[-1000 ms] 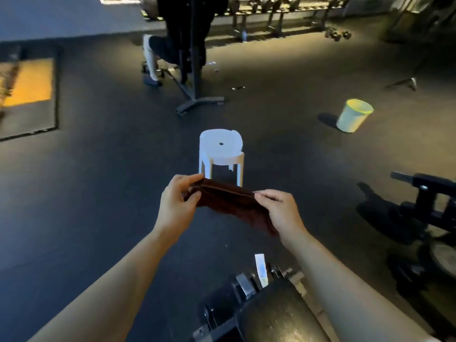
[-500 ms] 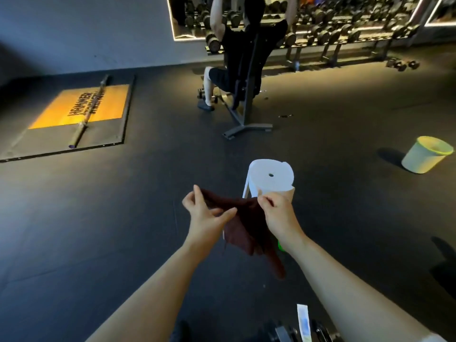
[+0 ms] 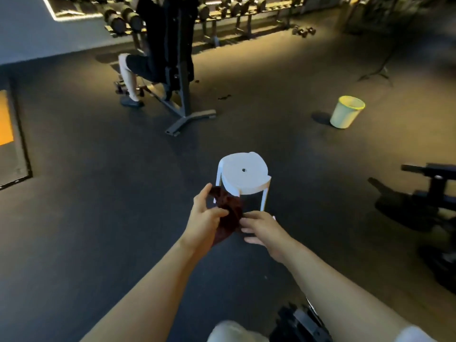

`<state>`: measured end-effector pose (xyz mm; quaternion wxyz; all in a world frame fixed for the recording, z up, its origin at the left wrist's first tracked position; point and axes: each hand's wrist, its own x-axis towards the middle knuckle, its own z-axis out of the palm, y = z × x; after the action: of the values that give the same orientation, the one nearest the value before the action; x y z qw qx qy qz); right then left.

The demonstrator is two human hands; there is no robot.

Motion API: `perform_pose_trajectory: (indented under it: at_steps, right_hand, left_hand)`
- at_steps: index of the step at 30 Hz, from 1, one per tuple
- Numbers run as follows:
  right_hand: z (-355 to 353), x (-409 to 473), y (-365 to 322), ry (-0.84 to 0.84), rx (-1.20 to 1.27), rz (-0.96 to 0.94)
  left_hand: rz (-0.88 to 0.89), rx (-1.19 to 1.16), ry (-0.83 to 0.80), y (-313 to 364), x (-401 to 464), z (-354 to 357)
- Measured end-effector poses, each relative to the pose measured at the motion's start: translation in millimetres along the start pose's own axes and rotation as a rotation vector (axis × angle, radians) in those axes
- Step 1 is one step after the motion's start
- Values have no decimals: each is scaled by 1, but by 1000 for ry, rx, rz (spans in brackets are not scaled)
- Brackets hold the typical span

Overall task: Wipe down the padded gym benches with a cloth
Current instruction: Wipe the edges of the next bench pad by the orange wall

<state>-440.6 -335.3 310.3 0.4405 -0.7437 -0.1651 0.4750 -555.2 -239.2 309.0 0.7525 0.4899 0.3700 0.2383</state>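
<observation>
A dark maroon cloth (image 3: 228, 213) hangs bunched between my two hands in front of me, above the dark floor. My left hand (image 3: 206, 218) pinches its upper part between thumb and fingers. My right hand (image 3: 261, 232) grips its lower right edge. The black frame of a gym bench (image 3: 296, 324) shows at the bottom edge, below my right forearm; its pad is out of view. Another bench (image 3: 177, 70) stands at the back, with a person seated on it.
A white plastic stool (image 3: 243, 175) stands just beyond my hands. A pale yellow bin (image 3: 346, 114) sits on the floor at the right. Black equipment (image 3: 429, 193) lies at the right edge. Dumbbell racks (image 3: 234, 11) line the far wall. An orange mat (image 3: 5, 119) lies far left.
The cloth, stretched flat between both hands a second ago, is now bunched up. My hands have come closer together, and the camera has shifted so the near bench pad is gone from view.
</observation>
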Motion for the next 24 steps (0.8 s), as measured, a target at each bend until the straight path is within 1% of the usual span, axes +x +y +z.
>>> perform_pose_trajectory:
  at_steps: [2, 3, 6, 9, 12, 14, 16, 17, 19, 20, 21, 23, 24]
  right_hand:
    - [-7, 8, 3, -52, 76, 30]
    - [-14, 13, 5, -27, 120, 12]
    - [-44, 24, 5, 179, 262, -73]
    - [-83, 37, 7, 387, 271, -121]
    - [-124, 58, 12, 548, 327, -182]
    - [-140, 68, 13, 604, 334, -191]
    - [-170, 88, 17, 611, 386, -177]
    - [-184, 96, 18, 597, 452, -157]
    - [-208, 106, 19, 629, 578, -81]
    - [-219, 108, 18, 691, 583, -32]
    - [-230, 109, 18, 793, 557, 35]
    - [-252, 109, 23, 1018, 511, 169]
    - [-263, 110, 25, 1052, 538, 218]
  left_hand:
    - [-47, 11, -65, 3, 14, 9]
    - [-56, 31, -100, 5, 21, 15]
    - [-17, 143, -206, 9, 49, 36]
    - [42, 353, -327, 9, 82, 63]
    - [124, 585, -481, -1, 122, 110]
    - [171, 686, -539, -3, 139, 135]
    - [161, 657, -613, -8, 166, 175]
    - [123, 603, -647, -10, 180, 194]
    - [-54, 445, -669, -8, 198, 232]
    - [-148, 362, -670, -7, 207, 250]
    - [-216, 298, -672, -7, 214, 267]
    - [-280, 234, -676, -9, 228, 300]
    - [-296, 221, -689, -10, 235, 316]
